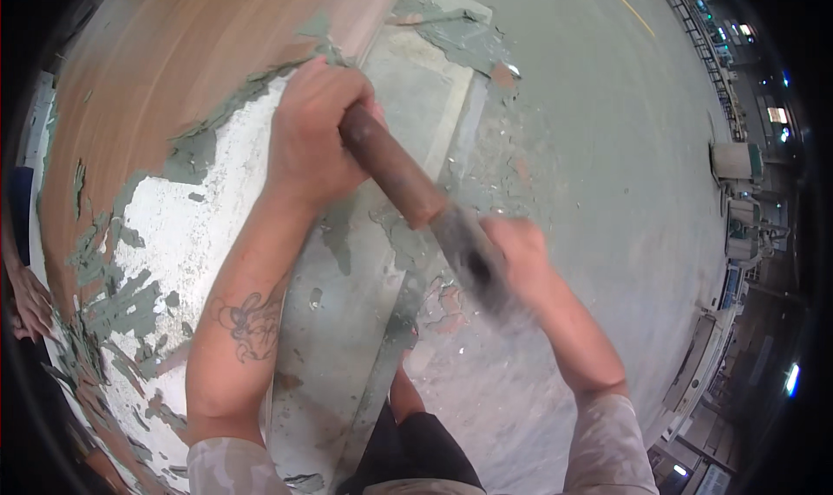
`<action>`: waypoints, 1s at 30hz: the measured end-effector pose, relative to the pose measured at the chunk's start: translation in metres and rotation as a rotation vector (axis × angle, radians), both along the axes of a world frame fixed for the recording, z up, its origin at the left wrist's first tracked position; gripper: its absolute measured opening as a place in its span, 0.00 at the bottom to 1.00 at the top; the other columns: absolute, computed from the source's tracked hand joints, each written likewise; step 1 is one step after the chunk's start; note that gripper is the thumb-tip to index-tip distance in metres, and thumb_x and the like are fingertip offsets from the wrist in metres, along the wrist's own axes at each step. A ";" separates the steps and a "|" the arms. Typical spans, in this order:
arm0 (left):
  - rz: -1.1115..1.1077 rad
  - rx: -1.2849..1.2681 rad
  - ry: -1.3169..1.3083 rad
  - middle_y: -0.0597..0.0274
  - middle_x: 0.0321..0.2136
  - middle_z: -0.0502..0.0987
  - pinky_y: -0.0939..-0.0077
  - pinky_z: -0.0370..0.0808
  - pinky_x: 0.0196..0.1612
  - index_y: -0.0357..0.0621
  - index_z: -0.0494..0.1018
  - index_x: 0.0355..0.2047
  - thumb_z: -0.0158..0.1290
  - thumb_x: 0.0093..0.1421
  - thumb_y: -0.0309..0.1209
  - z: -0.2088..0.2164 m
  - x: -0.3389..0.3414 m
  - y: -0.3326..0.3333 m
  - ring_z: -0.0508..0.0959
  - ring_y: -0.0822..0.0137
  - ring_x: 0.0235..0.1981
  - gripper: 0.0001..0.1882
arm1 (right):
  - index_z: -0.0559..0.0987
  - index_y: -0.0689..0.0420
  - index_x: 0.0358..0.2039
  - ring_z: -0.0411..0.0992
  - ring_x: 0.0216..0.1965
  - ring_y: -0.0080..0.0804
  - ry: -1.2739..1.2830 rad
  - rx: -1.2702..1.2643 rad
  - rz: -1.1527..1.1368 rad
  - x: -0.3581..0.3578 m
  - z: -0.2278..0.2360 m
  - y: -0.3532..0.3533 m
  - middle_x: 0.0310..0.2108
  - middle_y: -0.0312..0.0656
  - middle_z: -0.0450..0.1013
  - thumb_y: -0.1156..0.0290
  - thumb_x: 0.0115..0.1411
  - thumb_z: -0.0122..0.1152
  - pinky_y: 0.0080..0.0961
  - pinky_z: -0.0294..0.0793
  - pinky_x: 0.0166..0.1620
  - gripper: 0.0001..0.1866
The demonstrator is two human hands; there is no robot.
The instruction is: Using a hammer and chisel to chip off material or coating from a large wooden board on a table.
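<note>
My left hand (pixel 317 126) is closed in a fist around a brown round handle (pixel 395 170) that slants down to the right. Its far end is hidden behind the fist, so the kind of tool does not show. A grey hammer head (pixel 475 265), blurred by motion, lies in line with the handle's butt and appears to meet it. Behind the hammer head, my right hand (pixel 521 256) is closed on the hammer, whose handle is mostly hidden. Under my left arm is a brown streaked panel (pixel 200 44) with a bared white patch (pixel 173 226) and ragged grey-green flakes (pixel 130 321).
A grey-green strip (pixel 338 339) runs beside the panel. Loose flakes and debris (pixel 447 308) litter the green floor (pixel 599 148). At the far left is another person's hand (pixel 30 304). Machines and containers (pixel 737 165) line the far right. My leg (pixel 405 395) shows below.
</note>
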State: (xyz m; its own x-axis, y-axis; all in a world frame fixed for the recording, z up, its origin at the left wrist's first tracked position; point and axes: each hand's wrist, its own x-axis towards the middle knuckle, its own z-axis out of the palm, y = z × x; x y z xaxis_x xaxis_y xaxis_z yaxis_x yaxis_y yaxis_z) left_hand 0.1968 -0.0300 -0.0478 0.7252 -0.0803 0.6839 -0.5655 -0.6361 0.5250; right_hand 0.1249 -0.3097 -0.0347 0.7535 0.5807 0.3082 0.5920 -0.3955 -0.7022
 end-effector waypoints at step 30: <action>0.040 0.080 -0.161 0.63 0.18 0.69 0.63 0.65 0.29 0.48 0.68 0.21 0.72 0.51 0.28 0.000 -0.014 -0.028 0.72 0.56 0.21 0.19 | 0.64 0.55 0.41 0.51 0.14 0.20 0.875 0.828 -0.481 -0.147 0.058 0.009 0.19 0.35 0.57 0.35 0.73 0.47 0.20 0.53 0.13 0.31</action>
